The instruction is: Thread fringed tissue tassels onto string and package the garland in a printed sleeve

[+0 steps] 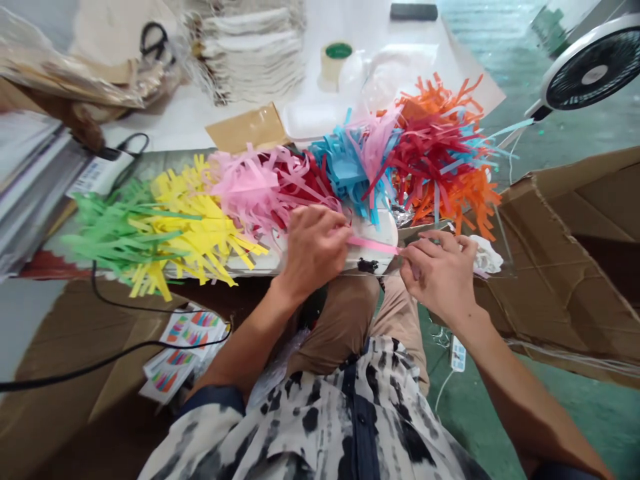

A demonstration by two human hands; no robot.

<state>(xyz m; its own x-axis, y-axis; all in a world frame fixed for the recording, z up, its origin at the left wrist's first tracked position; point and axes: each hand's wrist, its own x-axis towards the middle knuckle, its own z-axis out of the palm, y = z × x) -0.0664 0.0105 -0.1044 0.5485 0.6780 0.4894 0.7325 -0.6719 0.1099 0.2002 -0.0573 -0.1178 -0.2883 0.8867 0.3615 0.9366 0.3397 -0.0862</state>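
My left hand point(311, 248) and my right hand point(439, 275) pinch the two ends of a thin pink paper strip point(374, 245), stretched between them just above the table's near edge. Both hands have their fingers closed on it. Beyond them lie piles of cut paper strips: green point(107, 230), yellow point(193, 223), pink point(247, 187), blue point(345, 163), dark red point(430, 150) and orange point(467, 190). A white tray point(383, 230) shows under the strips near my hands.
A tape roll point(334, 61), a stack of cloth bags point(253, 53) and scissors point(155, 40) lie at the back. A white fan point(590, 67) stands at the right above torn cardboard point(565, 267). Black cable point(120, 350) and printed cards point(183, 350) lie at lower left.
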